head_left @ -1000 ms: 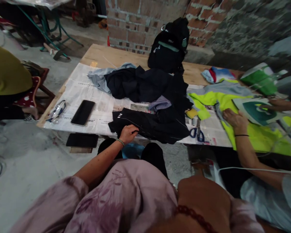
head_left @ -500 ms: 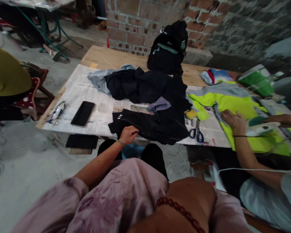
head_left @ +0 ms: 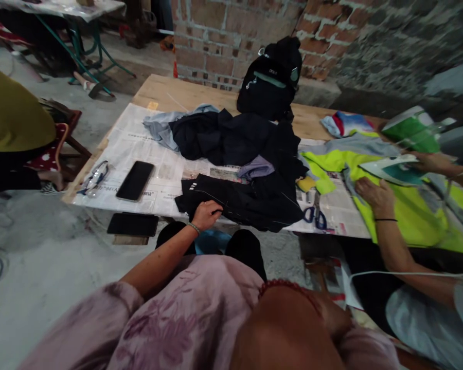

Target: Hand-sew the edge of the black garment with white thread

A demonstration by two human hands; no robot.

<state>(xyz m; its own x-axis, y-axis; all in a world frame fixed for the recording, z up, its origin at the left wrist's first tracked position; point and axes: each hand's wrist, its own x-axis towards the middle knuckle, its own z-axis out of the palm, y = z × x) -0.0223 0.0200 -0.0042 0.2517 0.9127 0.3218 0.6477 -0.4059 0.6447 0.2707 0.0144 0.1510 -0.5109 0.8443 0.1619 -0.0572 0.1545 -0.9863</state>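
Observation:
My left hand [head_left: 207,215] is at the table's front edge, its fingers closed on the near border of a black garment [head_left: 247,203]. White marks and thin pale lines show on this dark cloth. Close to the camera, my right hand [head_left: 289,329] fills the bottom of the view, large and blurred, above my lap. Its fingers are hidden, and a red bead bracelet [head_left: 289,285] circles the wrist. Behind the black garment lies a heap of dark navy clothing [head_left: 224,136], with a purple cloth piece [head_left: 256,167] on its near side. Blue-handled scissors [head_left: 315,216] rest just right of the garment.
Beside me a co-worker holds an iron [head_left: 393,169] over a neon yellow garment [head_left: 412,210]. A phone [head_left: 135,181] and glasses [head_left: 96,176] lie on newspaper at left; a second dark phone-like slab [head_left: 132,224] is below the edge. A black backpack [head_left: 268,85] stands behind.
My right hand has turned and shifted near the camera, so its bracelet sits higher. The co-worker's iron has moved away from us and up the yellow garment. My left hand stays on the black garment.

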